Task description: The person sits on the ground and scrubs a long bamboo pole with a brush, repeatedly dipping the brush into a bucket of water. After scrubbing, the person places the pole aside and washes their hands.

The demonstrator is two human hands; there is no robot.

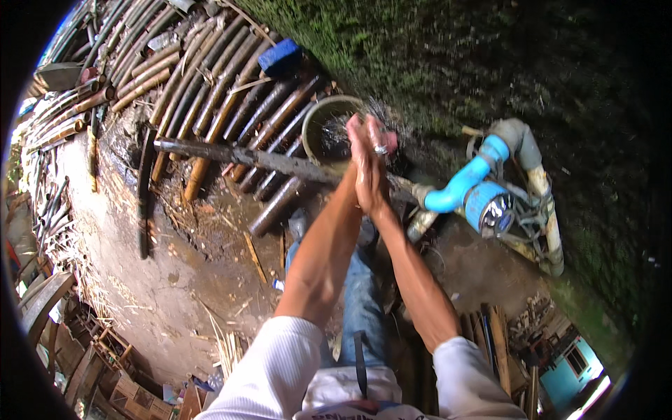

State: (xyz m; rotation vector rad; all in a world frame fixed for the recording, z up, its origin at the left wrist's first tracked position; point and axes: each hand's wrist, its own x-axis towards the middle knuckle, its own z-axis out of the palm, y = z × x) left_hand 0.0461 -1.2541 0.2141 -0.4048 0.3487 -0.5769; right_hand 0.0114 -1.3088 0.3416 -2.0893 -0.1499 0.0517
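Note:
My left hand (358, 148) and my right hand (372, 175) are pressed palm to palm, both wet, with their fingers stretched out. They are over the right part of a round bucket (313, 126) with a pale rim. Water glistens and splashes inside the bucket and beside my fingertips. A whitish spot, foam or water, shows on my right fingers. Next to them is a small pinkish patch that I cannot make out. I see no tool in either hand, though the space between the palms is hidden.
A dark pole (245, 155) runs across several wet bamboo lengths (222, 84) left of the bucket. A blue block (280, 57) lies on them. To the right, a blue pipe fitting (458, 185) joins grey pipes (533, 157) beside a mossy wall (448, 63). Wet ground (210, 245) spreads below.

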